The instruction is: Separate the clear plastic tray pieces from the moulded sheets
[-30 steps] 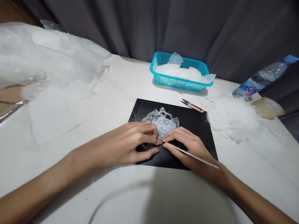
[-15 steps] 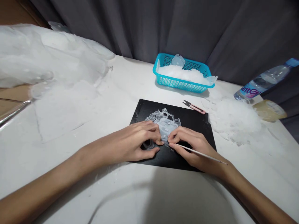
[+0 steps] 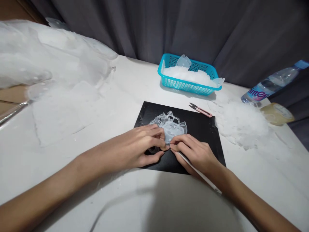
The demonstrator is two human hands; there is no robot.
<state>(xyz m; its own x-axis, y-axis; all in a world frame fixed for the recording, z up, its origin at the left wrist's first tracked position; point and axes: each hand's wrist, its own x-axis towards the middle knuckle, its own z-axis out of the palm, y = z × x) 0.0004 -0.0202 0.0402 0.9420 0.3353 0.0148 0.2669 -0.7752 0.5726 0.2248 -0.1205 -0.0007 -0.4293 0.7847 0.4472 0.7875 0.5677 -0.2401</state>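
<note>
A translucent, whitish flexible sheet (image 3: pixel 174 129) with a dotted middle and ragged, stringy edges lies on a black mat (image 3: pixel 202 129). My left hand (image 3: pixel 147 141) rests on the mat with its fingers curled, their tips pressed together on the near-left edge of the sheet. Opposite it, my right hand (image 3: pixel 195 153) is closed, its thumb and forefinger meeting at the sheet's near edge, close to the left fingertips. A slim, pale, stick-like tool (image 3: pixel 199 173) is held in that hand and points back toward the wrist. Its working tip is hidden by the fingers.
Pink-handled thread snips (image 3: pixel 201 110) lie at the mat's far edge. Behind stands a blue basket (image 3: pixel 188 84) of white pieces. On the right are a whitish pile (image 3: pixel 241 124), a water bottle (image 3: pixel 270 85) and a yellowish tape roll (image 3: pixel 277 113). Large translucent bags (image 3: pixel 72 61) fill the left.
My right hand has shifted slightly left, toward my left fingertips. The pale tool has swung so its rear end points lower, nearer to me. My left hand stays almost in place.
</note>
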